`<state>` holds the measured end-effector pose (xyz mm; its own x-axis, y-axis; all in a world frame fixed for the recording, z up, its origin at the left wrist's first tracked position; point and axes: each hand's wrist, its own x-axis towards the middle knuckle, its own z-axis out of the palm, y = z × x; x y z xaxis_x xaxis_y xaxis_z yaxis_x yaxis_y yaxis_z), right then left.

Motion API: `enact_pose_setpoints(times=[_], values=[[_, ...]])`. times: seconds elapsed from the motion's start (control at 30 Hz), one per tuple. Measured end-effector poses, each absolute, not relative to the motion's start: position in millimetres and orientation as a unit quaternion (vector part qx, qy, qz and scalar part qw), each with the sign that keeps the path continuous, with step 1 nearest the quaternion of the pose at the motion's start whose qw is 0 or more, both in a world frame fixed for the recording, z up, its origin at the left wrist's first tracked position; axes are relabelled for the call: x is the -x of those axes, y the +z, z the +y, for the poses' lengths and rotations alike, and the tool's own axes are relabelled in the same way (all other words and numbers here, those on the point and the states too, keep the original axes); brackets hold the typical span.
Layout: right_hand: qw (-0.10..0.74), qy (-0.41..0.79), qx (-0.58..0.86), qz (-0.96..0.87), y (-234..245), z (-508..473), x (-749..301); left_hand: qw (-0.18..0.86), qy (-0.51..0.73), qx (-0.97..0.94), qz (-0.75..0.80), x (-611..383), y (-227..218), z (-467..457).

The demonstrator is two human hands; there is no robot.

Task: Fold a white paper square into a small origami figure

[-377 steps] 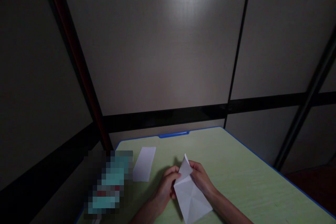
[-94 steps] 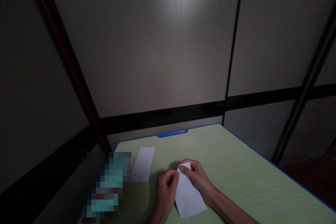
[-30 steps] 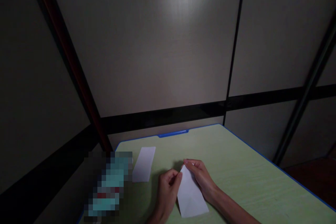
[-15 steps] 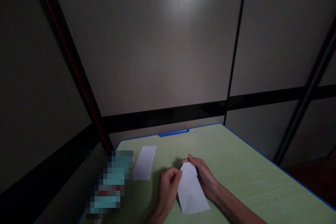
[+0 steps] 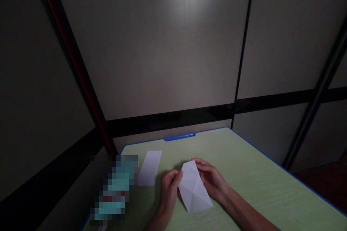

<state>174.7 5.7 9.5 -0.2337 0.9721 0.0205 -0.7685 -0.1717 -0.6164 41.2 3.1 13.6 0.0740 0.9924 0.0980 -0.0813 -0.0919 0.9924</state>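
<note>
Between my hands is a white sheet of paper (image 5: 195, 189) with crossing crease lines, its far left corner angled off. My left hand (image 5: 169, 189) pinches the paper's left edge, thumb on top and fingers beneath. Along the far right edge, my right hand (image 5: 213, 178) holds the sheet with its fingers partly behind it; the thumb is hard to make out. The near end of the paper hangs toward me, slightly tilted above the table.
A second white paper strip (image 5: 150, 168) lies left of my hands on the pale green table (image 5: 257, 187), which has a blue rim and a blue handle (image 5: 180, 137) at its far edge. A pixelated turquoise object (image 5: 116, 187) is at the left edge. Panelled doors (image 5: 173, 50) stand behind.
The folded-down far flap has opened out, so the sheet shows a flatter creased face. Both hands shifted slightly, and the paper's near end moved a little away from me and left.
</note>
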Motion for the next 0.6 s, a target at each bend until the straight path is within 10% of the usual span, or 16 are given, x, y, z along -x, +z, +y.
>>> enact_pose_setpoints(times=[0.6], values=[[0.611,0.668,0.253,-0.342,14.3,1.5,-164.1,0.523,0.510,-0.528,0.433,-41.1,12.1,2.1]])
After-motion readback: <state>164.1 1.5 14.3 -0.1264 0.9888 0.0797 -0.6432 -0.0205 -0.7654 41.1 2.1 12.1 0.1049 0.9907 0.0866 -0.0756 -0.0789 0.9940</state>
